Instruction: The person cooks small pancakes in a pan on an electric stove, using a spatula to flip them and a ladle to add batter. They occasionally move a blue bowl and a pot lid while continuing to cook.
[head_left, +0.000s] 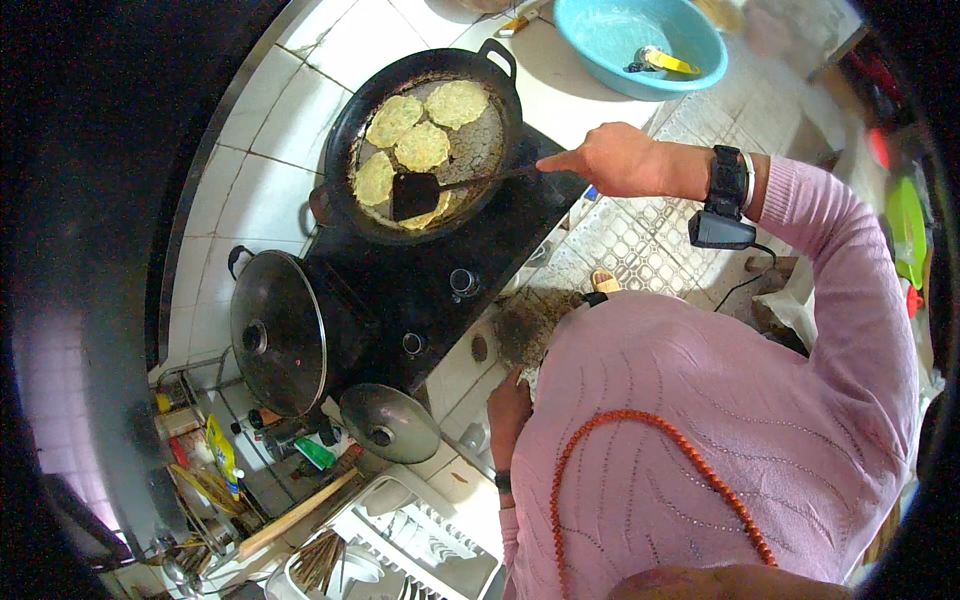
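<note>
My right hand (616, 159) grips the handle of a dark metal spatula (416, 196), the index finger stretched along it. The spatula's blade lies low in a large black wok (341, 161), partly over one pale green-flecked pancake (431, 217). Several more pancakes stand around it, among them one in the middle (422, 147) and one at the far edge (457, 105). The oily pan bottom shows to their right. My left hand (511, 405) hangs low beside my body, near the front of the counter; its fingers are partly hidden, and I cannot tell whether it holds anything.
The wok sits on a black gas stove (405, 289) with two knobs. A large glass lid (277, 337) leans left of it, with a smaller lid (390, 424) nearby. A dish rack (427, 525) holds dishes. A blue basin (641, 45) stands on the white counter.
</note>
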